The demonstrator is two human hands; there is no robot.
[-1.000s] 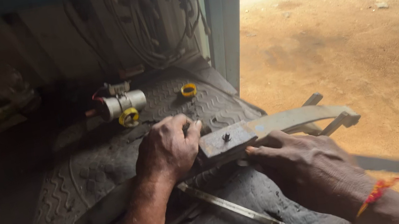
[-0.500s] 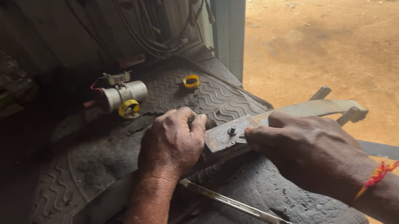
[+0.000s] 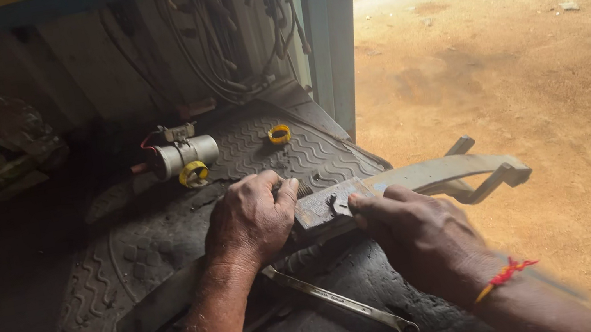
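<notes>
A metal bar (image 3: 423, 176) is gripped by the left hand (image 3: 250, 220) and pinched by the right hand (image 3: 421, 237); a wrench (image 3: 341, 305) lies just below them.

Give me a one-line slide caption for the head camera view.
Left hand and right hand press on a long curved metal bar laid across a rubber mat, a wrench beneath.

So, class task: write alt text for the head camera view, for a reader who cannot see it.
Two bare hands, left hand and right hand, grip a long curved metal bar lying on a patterned rubber mat. A spanner lies below them; a small metal cylinder sits behind.
</notes>
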